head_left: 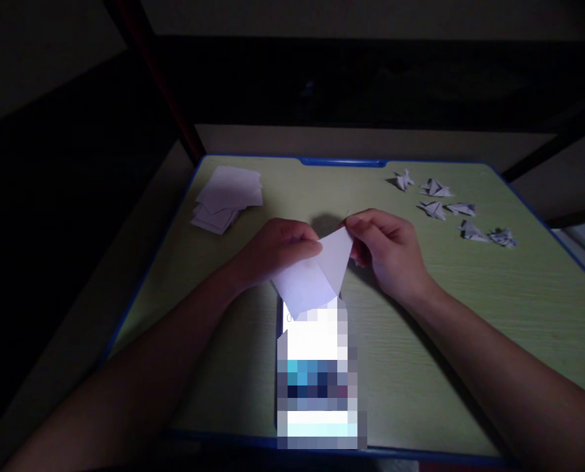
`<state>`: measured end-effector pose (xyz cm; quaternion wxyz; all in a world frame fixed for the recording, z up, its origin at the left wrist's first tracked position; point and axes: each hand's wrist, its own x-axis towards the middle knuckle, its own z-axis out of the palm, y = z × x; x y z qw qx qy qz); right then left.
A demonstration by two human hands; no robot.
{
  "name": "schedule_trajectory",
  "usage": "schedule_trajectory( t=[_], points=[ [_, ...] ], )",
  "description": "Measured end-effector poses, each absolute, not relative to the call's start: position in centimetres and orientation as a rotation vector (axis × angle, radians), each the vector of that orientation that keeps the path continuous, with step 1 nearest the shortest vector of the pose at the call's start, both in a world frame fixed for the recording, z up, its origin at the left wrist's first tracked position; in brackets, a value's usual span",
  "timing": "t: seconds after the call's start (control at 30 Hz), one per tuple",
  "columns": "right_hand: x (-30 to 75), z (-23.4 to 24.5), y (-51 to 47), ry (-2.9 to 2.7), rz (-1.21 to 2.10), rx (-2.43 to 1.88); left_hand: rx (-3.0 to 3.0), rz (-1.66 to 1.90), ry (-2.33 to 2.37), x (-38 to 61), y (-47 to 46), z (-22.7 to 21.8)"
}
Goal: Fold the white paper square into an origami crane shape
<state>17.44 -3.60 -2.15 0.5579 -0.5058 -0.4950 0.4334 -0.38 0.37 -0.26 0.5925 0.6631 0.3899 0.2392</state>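
A white sheet of paper [312, 278] with a crease across it is held up between my two hands over the middle of the table. My left hand [285, 249] pinches its upper left part, thumb on top. At the upper right corner, the thumb and fingers of my right hand [388, 249] close on the paper. Below the sheet lies a lit phone [317, 341], its screen mostly blurred out and its top end partly covered by the paper.
Loose square paper sheets [231, 190] lie stacked at the far left of the green table [214, 393]. Several small folded paper figures [435, 210] are spread at the far right. A blue edge with a raised handle [344, 162] borders the table; the surroundings are dark.
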Motion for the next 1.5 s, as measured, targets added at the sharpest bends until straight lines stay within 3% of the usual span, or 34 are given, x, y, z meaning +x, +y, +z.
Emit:
schedule_trajectory(
  t=[0.4, 0.63, 0.93, 1.5],
  points=[
    [17.79, -2.00, -3.25, -1.027, 1.096, -1.139, 1.559, 0.541, 0.890, -0.45, 0.55, -0.53],
    [17.16, -1.77, -4.11, -1.346, 1.006, -1.231, 1.549, 0.602, 0.880, -0.36, 0.53, -0.62],
    [17.91, -2.38, -3.32, -1.087, 1.090, -1.149, 1.572, 0.559, 0.874, -0.45, 0.60, -0.53],
    [17.70, -2.34, -3.42, -1.104, 1.047, -1.166, 1.650, 0.505, 0.883, -0.52, 0.68, -0.30]
  ],
)
